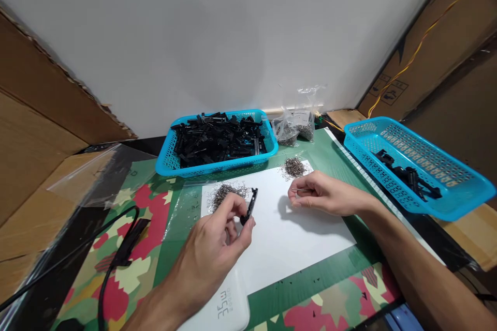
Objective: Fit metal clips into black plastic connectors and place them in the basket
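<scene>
left hand [217, 237]: fingers clamped on black part [252, 204], over left of paper [295, 253]. right hand [328, 194]: fingertips together on thin metal piece [301, 190], near far-right pile [294, 167]. i judge, remotely: fitting step; next calls for steady alignment.

Pale wall [217, 36], probably cardboard boxes [446, 72] alongside.

From here, the blue basket [217, 167] is smooth plastic, the black piece [250, 206] shiny plastic, the little wires [294, 167] metal, the sheet [283, 248] dull paper.
</scene>
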The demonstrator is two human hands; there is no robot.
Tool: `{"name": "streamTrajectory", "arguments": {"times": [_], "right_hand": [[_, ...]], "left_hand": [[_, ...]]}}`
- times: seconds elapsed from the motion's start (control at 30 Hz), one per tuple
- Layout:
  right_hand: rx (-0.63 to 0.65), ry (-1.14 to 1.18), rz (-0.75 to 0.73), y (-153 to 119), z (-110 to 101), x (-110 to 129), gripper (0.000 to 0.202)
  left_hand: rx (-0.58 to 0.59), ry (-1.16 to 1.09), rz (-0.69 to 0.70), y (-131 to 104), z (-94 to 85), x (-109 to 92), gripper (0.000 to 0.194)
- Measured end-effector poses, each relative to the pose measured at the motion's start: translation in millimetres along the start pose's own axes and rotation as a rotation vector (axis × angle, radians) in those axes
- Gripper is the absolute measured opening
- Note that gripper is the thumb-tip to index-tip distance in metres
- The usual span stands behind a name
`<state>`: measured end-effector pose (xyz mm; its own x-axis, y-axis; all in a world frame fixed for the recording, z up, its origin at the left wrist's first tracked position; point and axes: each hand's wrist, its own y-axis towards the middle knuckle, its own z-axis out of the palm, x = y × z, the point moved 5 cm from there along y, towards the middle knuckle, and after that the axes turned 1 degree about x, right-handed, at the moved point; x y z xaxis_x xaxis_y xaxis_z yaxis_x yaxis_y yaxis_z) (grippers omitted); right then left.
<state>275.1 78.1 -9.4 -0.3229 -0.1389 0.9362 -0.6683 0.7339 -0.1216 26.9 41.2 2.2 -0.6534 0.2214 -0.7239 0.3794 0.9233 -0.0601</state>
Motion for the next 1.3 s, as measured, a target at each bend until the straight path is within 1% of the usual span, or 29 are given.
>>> {"name": "streamTrajectory", "arguments": {"times": [0.1,0.23,0.33,0.4,0.53,0.63,0.7,0.77,0.9,1.03,1.2,1.3], "right_hand": [[-0.007,0.25,-0.023,7.6,16.3,1.6,0.027],[-0.024,0.565,-0.035,20.5,47.7,4.4,0.03],[-0.059,0.697,-0.056,27.5,66.4,8.2,0.028],[-0.094,0.735,-0.068,30.2,72.8,10.0,0.027],[-0.157,0.75,-0.081,32.4,74.3,9.6,0.03],[-0.199,0.714,-0.098,32.4,72.9,7.7,0.031],[-0.215,0.694,-0.106,32.6,73.6,7.0,0.031],[-0.209,0.695,-0.101,33.1,76.2,7.0,0.032],[-0.176,0.757,-0.077,33.8,82.2,9.0,0.035],[-0.182,0.755,-0.056,32.7,82.0,11.3,0.035],[-0.24,0.705,-0.041,31.4,76.6,10.4,0.034],[-0.327,0.618,-0.071,30.6,72.5,9.1,0.033]], "left_hand": [[-0.002,-0.044,0.04,-0.5,-0.6,-4.3,0.018],[-0.028,-0.076,0.111,-1.7,-3.1,-11.8,0.019],[0.009,-0.1,0.14,-1.9,-2.4,-14.9,0.02],[0.008,-0.125,0.14,-1.8,-2.9,-15.5,0.021],[-0.018,-0.188,0.132,-1.8,-4.0,-16.0,0.022],[-0.007,-0.179,0.15,-2.1,-2.5,-16.8,0.021],[-0.023,-0.161,0.153,-2.4,-2.3,-16.9,0.02],[-0.044,-0.141,0.152,-2.6,-2.4,-17.3,0.019],[-0.034,-0.114,0.153,-2.7,-1.1,-18.9,0.024],[-0.033,-0.123,0.161,-2.7,-2.3,-20.3,0.028],[-0.034,-0.159,0.145,-2.2,-3.9,-21.8,0.03],[-0.017,-0.157,0.131,-1.1,-2.5,-21.4,0.03]]}}
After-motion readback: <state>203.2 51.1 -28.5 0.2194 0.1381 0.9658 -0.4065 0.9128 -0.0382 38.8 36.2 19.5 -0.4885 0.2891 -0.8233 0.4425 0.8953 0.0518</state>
